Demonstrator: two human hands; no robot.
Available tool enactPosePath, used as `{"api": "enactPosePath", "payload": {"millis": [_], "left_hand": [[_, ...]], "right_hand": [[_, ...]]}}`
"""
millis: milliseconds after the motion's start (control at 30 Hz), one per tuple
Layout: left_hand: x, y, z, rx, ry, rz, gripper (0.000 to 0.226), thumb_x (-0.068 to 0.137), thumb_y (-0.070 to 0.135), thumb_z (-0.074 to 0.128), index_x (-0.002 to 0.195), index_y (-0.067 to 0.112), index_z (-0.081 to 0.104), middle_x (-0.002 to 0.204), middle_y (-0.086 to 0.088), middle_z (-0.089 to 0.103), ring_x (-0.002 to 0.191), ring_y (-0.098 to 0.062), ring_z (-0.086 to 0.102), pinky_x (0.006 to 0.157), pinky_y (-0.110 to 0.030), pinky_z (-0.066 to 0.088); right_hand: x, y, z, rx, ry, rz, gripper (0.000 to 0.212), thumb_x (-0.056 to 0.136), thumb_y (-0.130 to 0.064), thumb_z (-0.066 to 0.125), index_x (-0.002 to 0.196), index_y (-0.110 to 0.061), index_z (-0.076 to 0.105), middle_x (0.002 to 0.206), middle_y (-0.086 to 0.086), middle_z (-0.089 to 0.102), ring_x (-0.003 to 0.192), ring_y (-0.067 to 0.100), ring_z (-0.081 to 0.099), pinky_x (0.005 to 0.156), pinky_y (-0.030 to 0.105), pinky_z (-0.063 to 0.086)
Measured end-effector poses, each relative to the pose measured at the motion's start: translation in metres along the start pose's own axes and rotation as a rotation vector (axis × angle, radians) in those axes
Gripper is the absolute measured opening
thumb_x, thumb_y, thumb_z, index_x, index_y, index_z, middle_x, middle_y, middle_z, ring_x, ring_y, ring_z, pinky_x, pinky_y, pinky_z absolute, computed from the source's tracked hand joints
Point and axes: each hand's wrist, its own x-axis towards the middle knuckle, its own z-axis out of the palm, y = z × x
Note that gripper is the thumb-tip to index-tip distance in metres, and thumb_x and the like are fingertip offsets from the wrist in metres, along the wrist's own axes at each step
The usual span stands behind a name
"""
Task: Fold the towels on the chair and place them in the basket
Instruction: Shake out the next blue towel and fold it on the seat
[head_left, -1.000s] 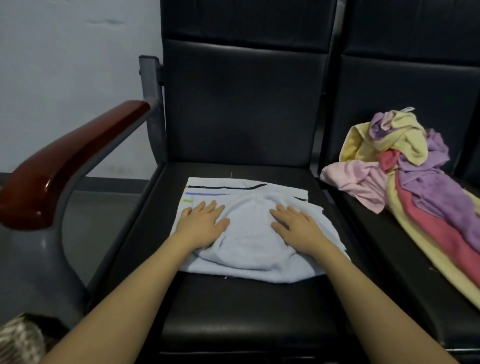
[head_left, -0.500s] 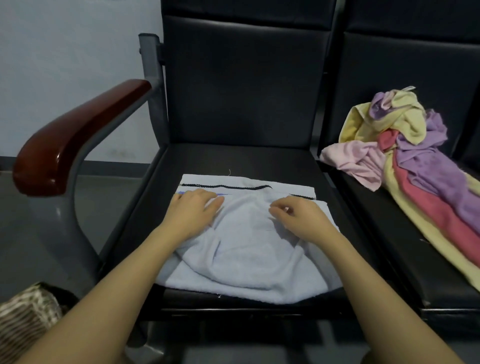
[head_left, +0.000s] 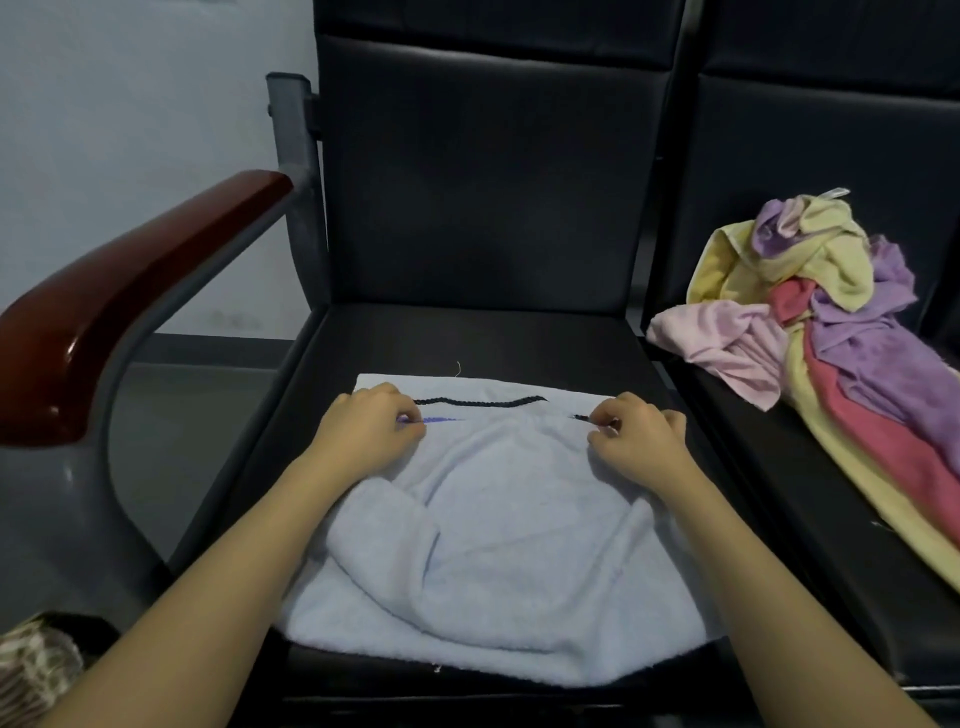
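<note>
Head view, nearest first: at the bottom left corner a woven, patterned edge shows by the chair's leg, which may be the basket, though I cannot tell from so little of it. Nothing folded is visible in it.

On the seat of the black chair lies the pale blue towel, its near edge at the seat's front lip. It is soft terry, doubled over on itself with a rumpled rounded fold across the middle, and a black stitched line and a purple stripe show near its far edge. So I judge this towel half folded at most, and not yet flat or squared.

At that far edge my left hand has its fingers curled, pinching the cloth by the purple stripe. My right hand does the same near the right far corner, fingers clenched on the fabric beside the black stitching.

Farther off, on the next seat to the right, a heap of towels in pink, yellow, purple and red waits unfolded, touching the backrest. Most of the work, as I judge it, is still ahead.
</note>
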Motion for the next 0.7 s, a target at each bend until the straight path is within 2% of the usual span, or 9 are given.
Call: {"api": "enactPosePath", "payload": {"millis": [100, 267, 367, 467, 600, 700], "left_hand": [[-0.007, -0.005, 0.002, -0.011, -0.008, 0.008, 0.022, 0.092, 0.033, 0.057, 0.11, 0.024, 0.066, 0.119, 0.004, 0.055, 0.107, -0.017, 0.052, 0.097, -0.034, 0.037], [-0.012, -0.005, 0.003, -0.007, 0.048, -0.031, 0.017, 0.097, 0.032, 0.051, 0.107, 0.022, 0.06, 0.117, 0.0, 0.052, 0.109, -0.019, 0.046, 0.098, -0.033, 0.029], [-0.017, -0.004, 0.0, 0.05, 0.162, 0.05, 0.018, 0.099, 0.033, 0.043, 0.108, 0.023, 0.055, 0.104, 0.001, 0.061, 0.099, -0.021, 0.052, 0.092, -0.034, 0.031], [-0.022, -0.003, -0.007, 0.069, 0.278, 0.099, 0.018, 0.098, 0.033, 0.047, 0.107, 0.025, 0.06, 0.1, -0.001, 0.065, 0.096, -0.023, 0.056, 0.093, -0.035, 0.032], [-0.029, -0.004, -0.017, -0.012, 0.273, 0.082, 0.025, 0.098, 0.027, 0.05, 0.114, 0.022, 0.067, 0.107, -0.002, 0.062, 0.101, -0.021, 0.055, 0.098, -0.033, 0.03], [-0.034, -0.005, -0.021, -0.12, 0.227, 0.037, 0.03, 0.097, 0.017, 0.048, 0.123, 0.016, 0.064, 0.109, -0.004, 0.057, 0.1, -0.023, 0.055, 0.098, -0.035, 0.036]], "right_hand": [[-0.005, 0.0, 0.001, 0.003, 0.057, -0.019, 0.004, 0.086, -0.02, 0.055, 0.084, -0.021, 0.058, 0.095, -0.007, 0.054, 0.089, 0.016, 0.053, 0.084, 0.029, 0.015], [-0.019, -0.001, 0.001, -0.01, 0.196, -0.068, 0.009, 0.092, -0.028, 0.057, 0.084, -0.024, 0.055, 0.085, -0.008, 0.06, 0.084, 0.014, 0.053, 0.079, 0.028, 0.011], [-0.022, 0.002, -0.003, -0.056, 0.209, -0.044, 0.008, 0.092, -0.025, 0.053, 0.092, -0.026, 0.06, 0.094, -0.01, 0.06, 0.092, 0.014, 0.053, 0.085, 0.031, 0.013], [-0.025, 0.005, -0.006, -0.102, 0.198, 0.001, 0.014, 0.093, -0.02, 0.051, 0.098, -0.024, 0.063, 0.1, -0.009, 0.058, 0.098, 0.017, 0.053, 0.088, 0.032, 0.013], [-0.028, 0.007, -0.012, -0.154, 0.213, 0.076, 0.015, 0.095, -0.031, 0.052, 0.097, -0.021, 0.063, 0.099, -0.004, 0.055, 0.103, 0.022, 0.052, 0.086, 0.034, 0.013], [-0.033, 0.005, -0.013, -0.154, 0.172, 0.118, 0.019, 0.097, -0.032, 0.048, 0.104, -0.02, 0.06, 0.109, -0.001, 0.054, 0.111, 0.024, 0.048, 0.099, 0.036, 0.014]]}}
